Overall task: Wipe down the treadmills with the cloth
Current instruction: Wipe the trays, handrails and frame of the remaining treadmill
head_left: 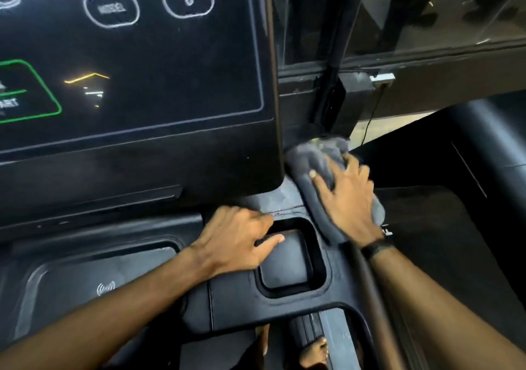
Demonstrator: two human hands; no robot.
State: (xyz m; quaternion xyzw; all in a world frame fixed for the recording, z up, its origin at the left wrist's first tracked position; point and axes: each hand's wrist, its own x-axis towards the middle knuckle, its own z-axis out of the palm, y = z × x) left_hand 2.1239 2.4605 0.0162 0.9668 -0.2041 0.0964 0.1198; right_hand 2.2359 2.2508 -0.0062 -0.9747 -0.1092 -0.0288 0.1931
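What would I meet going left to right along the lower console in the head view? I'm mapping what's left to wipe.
Wireless-charging tray → left hand → square cup recess → right hand pressing the cloth.

Cloth point(321, 167) right of console screen point(136, 85), behind the square recess point(287, 267) in the tray.

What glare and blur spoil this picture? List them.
Head view: dim overall; yellow and white light reflections glare on the glossy screen; button labels smeared by motion blur; cloth under the right hand slightly blurred; wide-angle lens bows the console edges.
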